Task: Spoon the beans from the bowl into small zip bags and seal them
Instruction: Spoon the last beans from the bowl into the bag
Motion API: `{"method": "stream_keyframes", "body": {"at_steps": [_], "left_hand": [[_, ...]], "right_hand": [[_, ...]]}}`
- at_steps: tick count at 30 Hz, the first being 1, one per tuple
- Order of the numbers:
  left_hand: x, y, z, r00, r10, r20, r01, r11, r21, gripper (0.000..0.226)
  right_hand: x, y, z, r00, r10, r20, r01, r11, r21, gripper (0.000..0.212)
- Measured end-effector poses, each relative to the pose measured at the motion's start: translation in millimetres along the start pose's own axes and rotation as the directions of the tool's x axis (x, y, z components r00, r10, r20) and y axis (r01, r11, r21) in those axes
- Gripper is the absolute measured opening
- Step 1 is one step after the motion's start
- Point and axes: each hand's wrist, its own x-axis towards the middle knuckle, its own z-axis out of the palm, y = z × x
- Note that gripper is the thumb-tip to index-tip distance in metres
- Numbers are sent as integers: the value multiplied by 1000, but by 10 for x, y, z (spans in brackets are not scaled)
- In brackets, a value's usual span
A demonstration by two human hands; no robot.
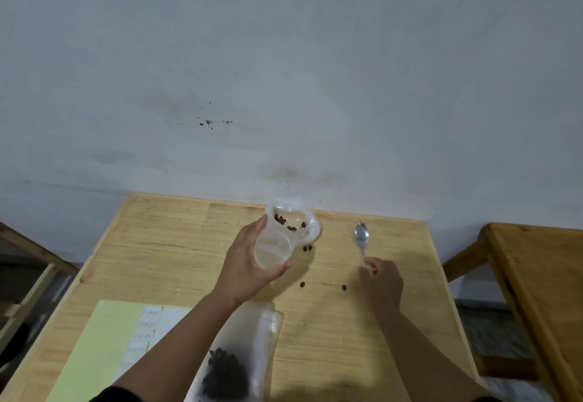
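My left hand (pixel 249 270) grips a clear plastic bowl (pixel 285 237) that is tipped on its side over the far middle of the wooden table (pixel 176 244). A few dark beans (pixel 280 219) lie in its far end. To its right, my right hand (pixel 381 285) pinches the handle end of a metal spoon (pixel 361 237); the spoon's bowl points away from me and looks empty. A clear zip bag (pixel 262 335) with a heap of dark beans (pixel 225 376) lies at the near edge, partly under my left forearm.
Three spots of loose beans lie on the table: one (pixel 307 248) beside the bowl, two more (pixel 302 284) (pixel 344 287) between my hands. A yellow-green sheet (pixel 94 354) with white labels (pixel 146 329) lies near left. A second wooden table (pixel 536 275) stands to the right.
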Motion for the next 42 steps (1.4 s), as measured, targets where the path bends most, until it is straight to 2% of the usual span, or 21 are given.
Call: {"method": "stream_keyframes", "body": {"at_steps": [6, 10, 13, 17, 22, 29, 32, 35, 39, 42], "left_hand": [[-28, -117, -39, 991, -85, -102, 89, 996, 31, 94], [-78, -191, -87, 984, -124, -124, 127, 992, 20, 94], [-98, -255, -133, 982, -152, -115, 154, 988, 6, 94], [-91, -293, -158, 984, -165, -61, 163, 986, -35, 95], [50, -300, -169, 985, -167, 46, 170, 983, -65, 95], [289, -361, -93, 946, -247, 211, 270, 959, -88, 91], [405, -383, -31, 933, -272, 237, 301, 949, -94, 94], [501, -387, 59, 923, -292, 252, 327, 939, -111, 77], [593, -462, 146, 911, -323, 256, 363, 923, -128, 100], [669, -490, 187, 913, -323, 247, 366, 919, -149, 80]], "right_hand": [[9, 267, 146, 998, 48, -34, -51, 996, -80, 12], [-22, 232, 215, 989, 116, -95, -116, 993, 0, 15], [-10, 152, 212, 964, 259, -55, -254, 964, 79, 21], [-30, 89, 169, 946, 324, -36, -318, 942, 104, 19], [-97, -97, 123, 951, 266, -157, -222, 942, 250, 19], [-203, -523, 150, 978, 142, -155, -52, 880, 473, 12], [-148, -624, 255, 985, 119, -125, -43, 869, 493, 12], [-32, -624, 363, 986, 137, -89, -77, 869, 488, 12], [111, -574, 465, 988, 137, -68, -93, 890, 447, 13], [191, -573, 532, 990, 126, -60, -91, 907, 410, 14]]}}
